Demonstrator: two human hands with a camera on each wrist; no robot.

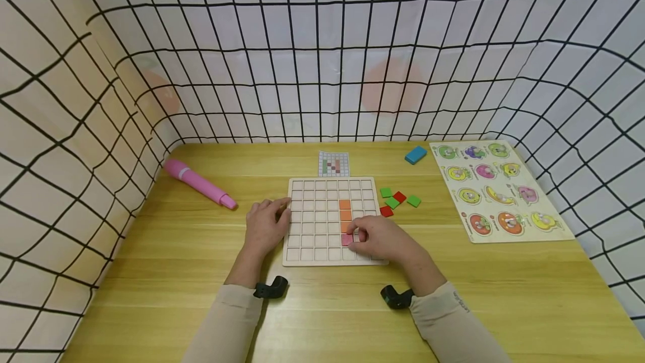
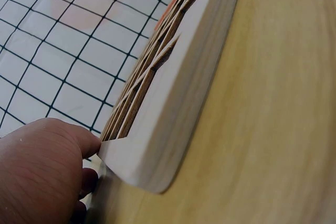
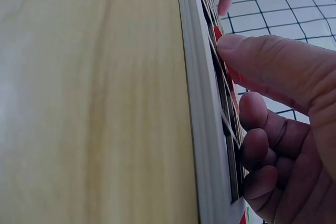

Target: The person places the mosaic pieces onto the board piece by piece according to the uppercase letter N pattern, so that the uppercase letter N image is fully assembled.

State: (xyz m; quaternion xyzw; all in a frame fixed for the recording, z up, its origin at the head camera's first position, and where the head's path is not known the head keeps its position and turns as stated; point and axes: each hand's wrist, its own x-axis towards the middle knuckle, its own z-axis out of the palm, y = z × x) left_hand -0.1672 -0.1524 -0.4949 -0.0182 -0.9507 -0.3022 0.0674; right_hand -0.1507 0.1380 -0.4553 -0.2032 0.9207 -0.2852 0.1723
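Observation:
A pale wooden grid board [image 1: 314, 228] lies in front of me. Three orange square tiles [image 1: 345, 214] fill neighbouring cells in one column. Just below them, my right hand [image 1: 385, 240] pinches a pinkish-red square tile [image 1: 347, 240] between thumb and forefinger, down at the grid; this tile looks red [image 3: 218, 32] in the right wrist view. A further patch of pink shows beneath that hand, mostly hidden. At the board's left edge rests my left hand [image 1: 264, 224], its fingers relaxed, thumb and forefinger touching the rim [image 2: 142, 161].
Several loose green [image 1: 414, 201] and red [image 1: 386, 211] tiles lie right of the board. Behind it is a small pattern card [image 1: 333, 164]. A blue block [image 1: 415, 154] and fruit puzzle board [image 1: 499, 195] stand farther right. A pink microphone-shaped object [image 1: 199, 184] lies left. Netting [image 1: 317, 49] surrounds the table.

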